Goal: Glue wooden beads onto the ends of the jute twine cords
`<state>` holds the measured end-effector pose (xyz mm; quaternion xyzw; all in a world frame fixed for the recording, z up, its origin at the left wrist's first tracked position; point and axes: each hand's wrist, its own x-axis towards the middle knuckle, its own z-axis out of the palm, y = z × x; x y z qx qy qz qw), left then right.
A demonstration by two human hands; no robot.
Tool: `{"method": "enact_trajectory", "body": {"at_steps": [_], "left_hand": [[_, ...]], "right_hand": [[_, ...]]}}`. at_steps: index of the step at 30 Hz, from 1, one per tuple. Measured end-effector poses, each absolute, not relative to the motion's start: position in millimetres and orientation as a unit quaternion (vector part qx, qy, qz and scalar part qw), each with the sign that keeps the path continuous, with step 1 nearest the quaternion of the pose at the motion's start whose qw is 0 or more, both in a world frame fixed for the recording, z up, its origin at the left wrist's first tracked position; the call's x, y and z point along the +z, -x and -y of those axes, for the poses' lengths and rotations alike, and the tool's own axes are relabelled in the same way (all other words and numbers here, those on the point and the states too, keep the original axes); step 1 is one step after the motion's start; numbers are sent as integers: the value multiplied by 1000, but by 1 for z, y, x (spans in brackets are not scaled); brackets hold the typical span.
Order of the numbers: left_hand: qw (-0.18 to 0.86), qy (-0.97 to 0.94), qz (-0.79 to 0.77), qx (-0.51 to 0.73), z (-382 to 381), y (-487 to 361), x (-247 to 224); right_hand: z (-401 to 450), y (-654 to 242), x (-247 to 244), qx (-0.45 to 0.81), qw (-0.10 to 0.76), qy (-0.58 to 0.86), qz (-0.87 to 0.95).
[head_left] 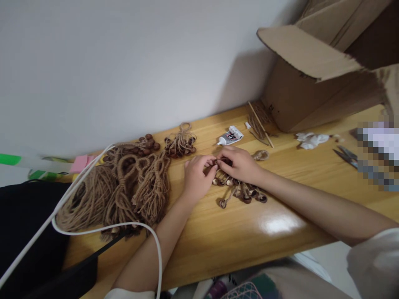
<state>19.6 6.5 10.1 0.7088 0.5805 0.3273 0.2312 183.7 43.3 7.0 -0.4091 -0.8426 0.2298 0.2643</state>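
Over the wooden table, my left hand point(199, 174) and my right hand point(238, 164) meet fingertip to fingertip. Both are pinched on a small dark brown piece that looks like a nut shell, mostly hidden by the fingers. Below and beside my right hand lies a bundle of brown nut shells point(246, 194) on twine cords, some showing pale hollow insides. Its twine loop point(261, 155) sticks out beyond my right hand. A glue tube point(231, 136) with a white nozzle lies just behind the hands.
Left on the table point(199, 236) are twine hanks point(90, 199), knotted cords point(151, 189) and another shell bundle point(181, 143). A white cable point(102, 227) crosses my left forearm. Behind and right are a thin stick point(261, 124), cardboard box point(311, 91), crumpled tissue point(311, 140) and scissors point(346, 157).
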Motion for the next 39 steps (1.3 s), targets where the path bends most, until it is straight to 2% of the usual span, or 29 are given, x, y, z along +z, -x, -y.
{"method": "enact_trajectory", "body": {"at_steps": [39], "left_hand": [[228,-711,-574,337,-7,-20,10]], "right_hand": [[-43,-183,8,223,268,409,843]]}}
